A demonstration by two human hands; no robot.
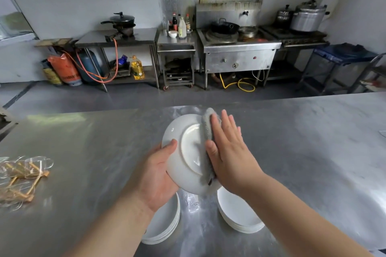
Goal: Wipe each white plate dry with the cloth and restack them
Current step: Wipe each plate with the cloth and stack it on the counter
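On the steel table [83, 152], the left stack [165, 223] of white plates is sitting partly under the left forearm, directly below the work. The left hand [154, 175] is gripping the plate [188, 146] at its left rim, thumb lying across the rim on the near face; the fingers behind are hidden. The plate is being held clear of the table, above the gap between the two stacks, tilted up with its underside and foot ring facing the person. The cloth [207, 129], grey and folded into a strip, is lying on the right half of that face, its long axis running from the far rim to the near rim. The right hand [229, 152] is pressing flat on the cloth, fingers straight and pointing away, not curled round it. The two hands are working close together, with only the bare centre of the plate between them. The right stack [238, 213] is sitting just beneath the right wrist. Both stacks are lying equally near; which one is receiving dried plates cannot be told. Restacking is judged to call for lowering the plate toward the person.
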